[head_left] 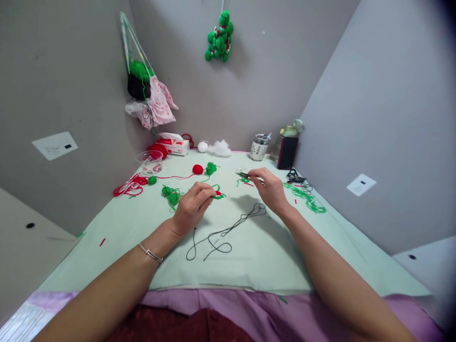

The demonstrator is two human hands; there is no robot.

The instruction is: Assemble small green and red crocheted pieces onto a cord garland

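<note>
My left hand (193, 205) is closed, thumb and fingers pinching a small red-and-green crochet piece (218, 194) with a bit of white on it. A green strand curls up from the piece. Over the table to the right, my right hand (270, 188) is closed around a slim, pointed metal tool (245, 176), its tip facing left; whether it is snips or tweezers I cannot tell. Green yarn scraps (243, 180) lie beneath that tip. Between my forearms a loose black cord (228, 232) is looped on the pale green tablecloth (249, 273).
Green yarn tangles (171, 195), a red yarn ball (197, 169) and a clear tub (149, 163) lie left. Behind stand a tissue box (174, 145), white stuffing (220, 148), a tin (259, 147) and a dark phone-like slab (288, 153). Green strands (306, 197) spread right.
</note>
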